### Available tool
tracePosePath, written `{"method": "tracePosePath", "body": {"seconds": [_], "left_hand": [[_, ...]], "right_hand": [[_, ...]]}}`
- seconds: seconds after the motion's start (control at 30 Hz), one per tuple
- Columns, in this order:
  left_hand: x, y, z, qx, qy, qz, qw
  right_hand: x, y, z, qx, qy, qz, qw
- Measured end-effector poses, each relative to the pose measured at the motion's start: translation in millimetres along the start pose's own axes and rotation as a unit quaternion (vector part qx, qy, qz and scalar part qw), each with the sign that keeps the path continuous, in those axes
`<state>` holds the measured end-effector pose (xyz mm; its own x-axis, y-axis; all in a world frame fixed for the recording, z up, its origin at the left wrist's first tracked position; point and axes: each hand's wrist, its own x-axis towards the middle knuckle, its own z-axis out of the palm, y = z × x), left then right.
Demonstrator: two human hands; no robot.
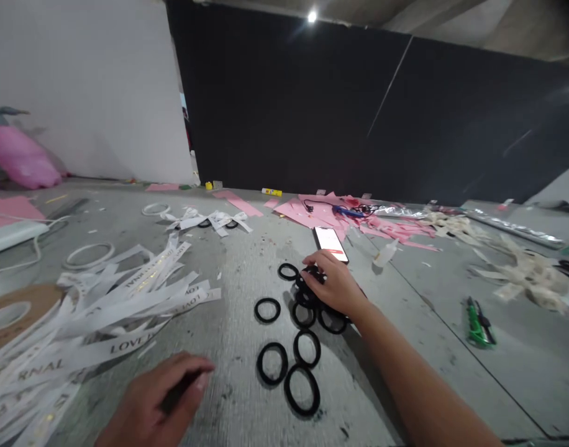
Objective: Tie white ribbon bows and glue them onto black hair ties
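Observation:
Several black rings (272, 364) lie loose on the grey surface, some overlapping. At the far end of this group my right hand (330, 282) rests over a small heap of them. Its fingers and thumb are curled round black rings (305, 287), partly hidden under the palm. My left hand (156, 397) hovers at the lower left with nothing visible in it, the thumb and forefinger curved with a gap between them. Beside it is a tangle of white printed ribbons (149, 310). A phone (330, 243) with a lit screen lies just beyond my right hand.
At left are a cardboard spool (42, 298) and a white ring (89, 254). Pink paper scraps (303, 212) lie along the black wall (303, 105). On the right are green-handled snips (479, 323) and cream ribbon bundles (536, 279). A small bottle (386, 253) lies near the phone.

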<state>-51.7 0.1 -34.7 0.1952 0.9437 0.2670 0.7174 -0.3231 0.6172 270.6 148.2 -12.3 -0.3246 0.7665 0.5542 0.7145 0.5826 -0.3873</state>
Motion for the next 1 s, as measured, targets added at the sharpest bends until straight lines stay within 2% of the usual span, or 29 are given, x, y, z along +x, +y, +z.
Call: {"method": "tracePosePath", "body": {"seconds": [0.03,0.17,0.2,0.3,0.4,0.6,0.7,0.83,0.87,1.0], "left_hand": [[9.2,8.4,0.5,0.002,-0.036,-0.002,0.999],[57.6,42.6,13.4,0.033,-0.150,0.072,0.985],[69.7,47.8,18.8,0.049,-0.165,0.090,0.981],[97.8,51.6,34.4,0.125,-0.193,0.119,0.966],[107.8,42.9,43.3,0.162,-0.191,0.125,0.960],[99.9,31.9,35.0,0.145,-0.138,0.117,0.973],[90.6,36.0,25.7,0.122,-0.067,0.104,0.985],[61.4,34.6,21.0,0.079,0.031,0.064,0.994],[52.6,31.8,21.7,0.064,0.044,0.049,0.996],[27.1,19.4,27.4,0.005,0.037,-0.019,0.999]], "right_hand": [[-0.1,-0.8,-0.1,-0.006,0.001,-0.013,1.000],[-0.7,-7.1,-2.7,-0.007,0.025,-0.032,0.999],[-0.7,-8.3,-2.9,-0.004,0.026,-0.032,0.999],[-0.5,-9.9,-1.4,-0.003,0.019,-0.023,1.000],[0.0,-9.9,1.2,0.002,0.009,-0.016,1.000],[0.1,-11.7,3.9,0.039,-0.014,-0.010,0.999],[0.5,-12.6,3.8,0.058,-0.016,0.012,0.998],[0.7,-13.9,1.3,0.070,-0.012,0.067,0.995],[0.5,-14.3,0.7,0.069,-0.010,0.076,0.995],[-0.1,-14.0,1.6,0.077,0.017,0.094,0.992]]}}
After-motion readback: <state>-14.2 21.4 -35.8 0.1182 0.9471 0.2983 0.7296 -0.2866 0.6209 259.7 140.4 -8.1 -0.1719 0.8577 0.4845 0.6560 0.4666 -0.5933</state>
